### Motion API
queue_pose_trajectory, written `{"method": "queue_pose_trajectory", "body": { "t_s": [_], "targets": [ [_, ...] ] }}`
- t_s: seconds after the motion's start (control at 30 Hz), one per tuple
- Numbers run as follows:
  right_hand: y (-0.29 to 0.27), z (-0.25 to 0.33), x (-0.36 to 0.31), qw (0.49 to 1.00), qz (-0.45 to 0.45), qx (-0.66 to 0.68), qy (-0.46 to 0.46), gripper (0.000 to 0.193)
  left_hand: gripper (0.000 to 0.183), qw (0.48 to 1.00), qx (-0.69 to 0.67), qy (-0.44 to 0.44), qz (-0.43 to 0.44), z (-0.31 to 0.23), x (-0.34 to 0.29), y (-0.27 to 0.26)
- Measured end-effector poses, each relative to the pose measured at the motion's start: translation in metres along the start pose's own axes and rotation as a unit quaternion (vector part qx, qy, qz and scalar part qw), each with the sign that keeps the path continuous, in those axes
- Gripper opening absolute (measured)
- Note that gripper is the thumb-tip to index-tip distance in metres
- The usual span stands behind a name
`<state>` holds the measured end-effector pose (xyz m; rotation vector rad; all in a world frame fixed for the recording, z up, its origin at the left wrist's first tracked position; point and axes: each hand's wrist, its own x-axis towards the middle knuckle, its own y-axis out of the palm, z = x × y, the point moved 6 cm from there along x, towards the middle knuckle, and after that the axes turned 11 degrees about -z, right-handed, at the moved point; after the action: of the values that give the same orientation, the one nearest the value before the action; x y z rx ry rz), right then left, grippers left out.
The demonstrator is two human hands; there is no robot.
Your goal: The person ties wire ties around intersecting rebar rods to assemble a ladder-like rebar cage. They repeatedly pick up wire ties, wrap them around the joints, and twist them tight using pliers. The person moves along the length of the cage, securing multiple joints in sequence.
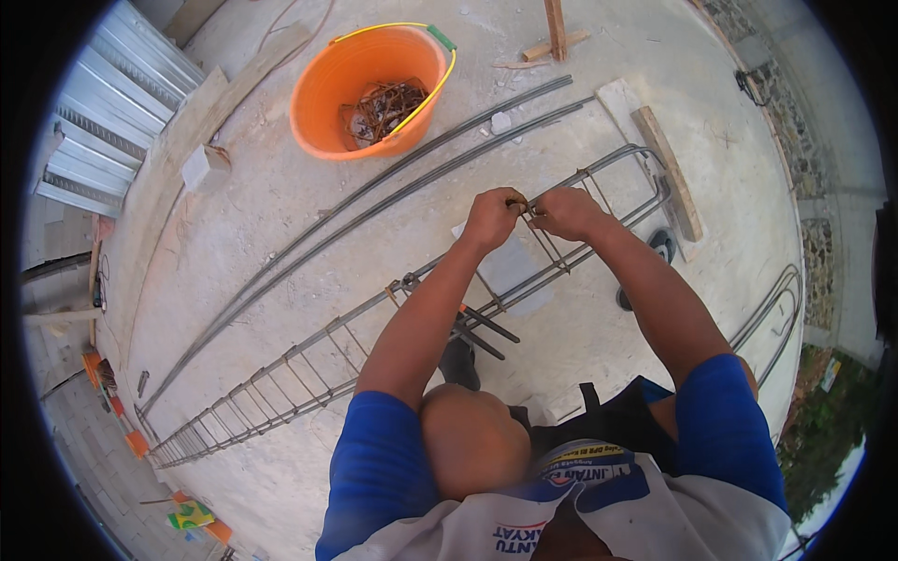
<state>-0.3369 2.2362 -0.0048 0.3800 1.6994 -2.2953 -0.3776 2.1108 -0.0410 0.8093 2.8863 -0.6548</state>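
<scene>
A long steel rebar cage runs from the lower left to the upper right, with thin square stirrups along its bars. My left hand is closed in a pinch at the cage's far upper bar. Close beside it, my right hand pinches at the same bar, fingertips nearly touching the left ones. Whatever is between the fingers is too small or hidden to make out. A pair of dark-handled pincers rests across the cage, nearer to my body.
An orange bucket with a yellow handle holds short scrap wire. Loose rebars lie beyond the cage. A wooden plank sits by its right end, and bent bars lie at the right. Corrugated metal sheets stand at far left.
</scene>
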Motion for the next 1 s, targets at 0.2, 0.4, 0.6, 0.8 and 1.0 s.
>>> {"method": "queue_pose_trajectory", "body": {
  "t_s": [0.2,0.4,0.6,0.8,1.0],
  "targets": [
    [-0.028,-0.007,0.014,0.990,-0.018,-0.118,-0.068,0.007,0.020,0.997,-0.037,-0.068,0.000,0.009,-0.004,-0.007],
    [-0.035,0.004,0.022,0.982,-0.116,-0.100,-0.109,0.007,0.017,0.999,-0.045,-0.028,-0.011,-0.001,0.004,-0.002],
    [-0.039,0.009,0.014,0.989,-0.062,-0.097,-0.096,0.009,0.021,0.994,-0.021,-0.061,-0.084,0.003,-0.005,-0.004],
    [-0.033,0.043,0.014,0.976,-0.007,-0.109,-0.186,0.011,0.044,0.991,-0.058,-0.086,-0.085,0.008,-0.015,-0.008],
    [-0.029,0.037,0.058,0.982,0.040,-0.128,-0.133,0.014,0.040,0.990,-0.085,-0.093,-0.068,0.008,-0.013,-0.010]
  ]
}}
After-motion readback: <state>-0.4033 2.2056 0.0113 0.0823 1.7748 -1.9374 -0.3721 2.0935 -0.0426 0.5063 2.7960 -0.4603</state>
